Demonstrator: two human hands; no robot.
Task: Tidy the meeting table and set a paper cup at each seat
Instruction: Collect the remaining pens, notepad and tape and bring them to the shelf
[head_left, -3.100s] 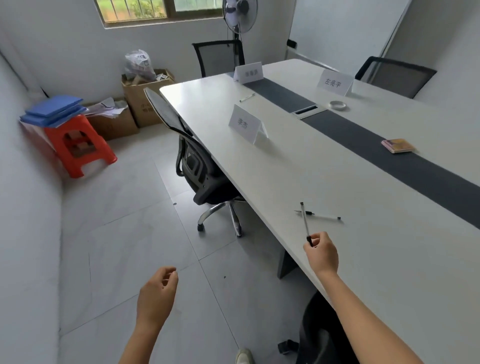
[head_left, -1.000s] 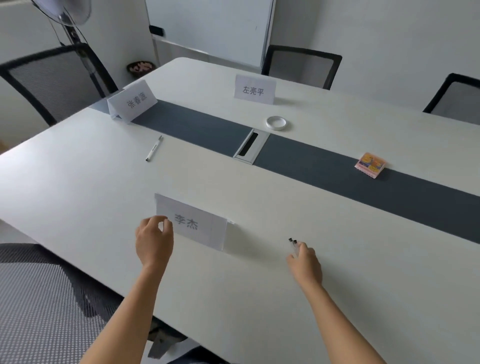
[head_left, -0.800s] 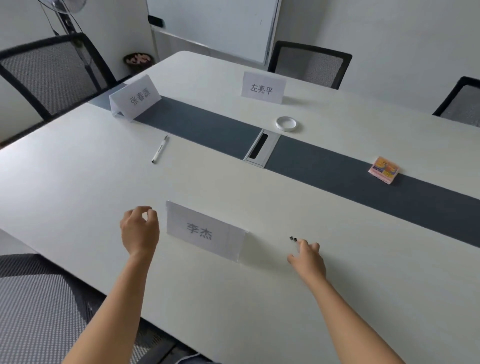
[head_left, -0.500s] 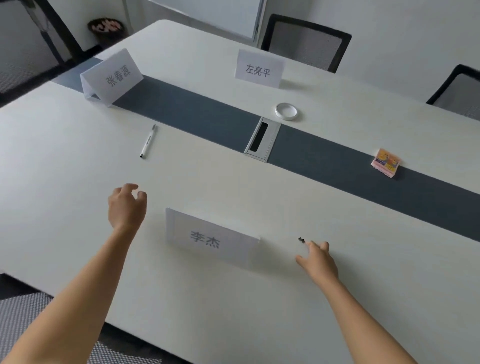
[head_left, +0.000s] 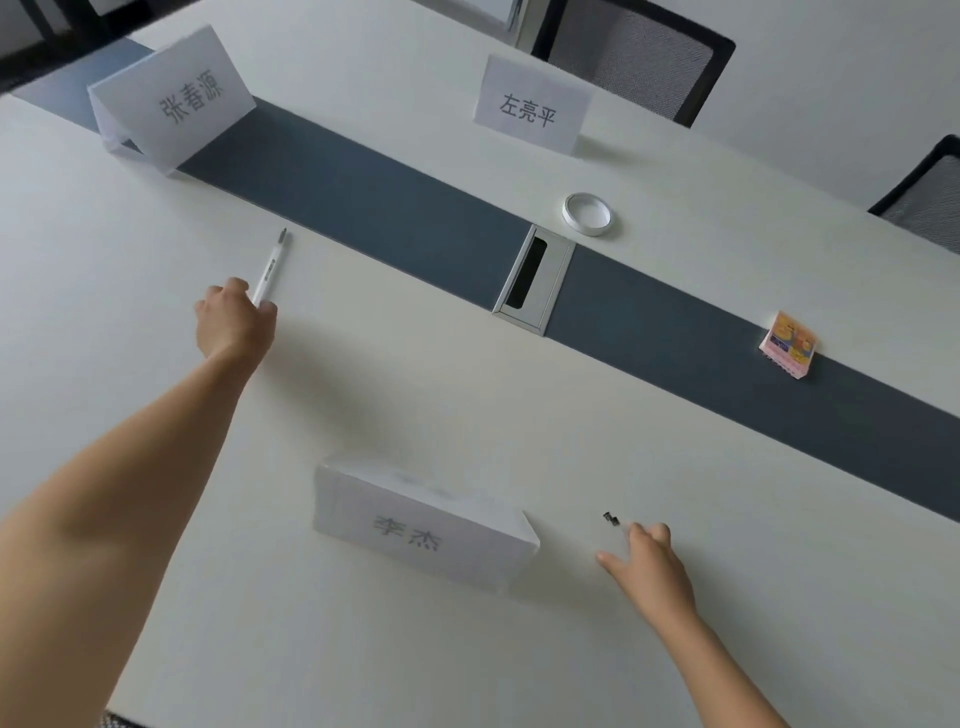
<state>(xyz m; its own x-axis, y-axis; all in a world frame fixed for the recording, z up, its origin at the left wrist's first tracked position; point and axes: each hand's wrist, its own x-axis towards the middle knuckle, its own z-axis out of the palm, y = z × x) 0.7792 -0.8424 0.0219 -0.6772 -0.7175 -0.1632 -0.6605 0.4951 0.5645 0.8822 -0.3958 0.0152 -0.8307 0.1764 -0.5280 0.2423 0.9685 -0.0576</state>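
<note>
Saw only bare limbs. Found the left forearm (head_left: 130, 493) uncovered along its whole visible length (broad and close to the lens), and the right forearm (head_left: 727, 670) likewise uncovered, slimmer in view. Noted the left grip (head_left: 234, 322) and right grip (head_left: 647, 564) bare too, knuckles plainly shown.

1. White pen (head_left: 271, 265): near end hidden behind the left hand (head_left: 234, 319); pinch or mere touch not discernible.
2. Two dark tips (head_left: 611, 518): too small to identify; whatever follows them lies under the right hand (head_left: 649, 566), grip unseen.
3. Near name card (head_left: 415, 525): top fold blurred.
4. Pink packet (head_left: 789, 348): print illegible.
5. Far chair (head_left: 634, 57): cropped by the top edge.
6. Side chair (head_left: 930, 197): cropped by the right edge.
7. Worktop (head_left: 363, 405): runs out of frame on all sides (both hands' forearms likewise cropped).
</note>
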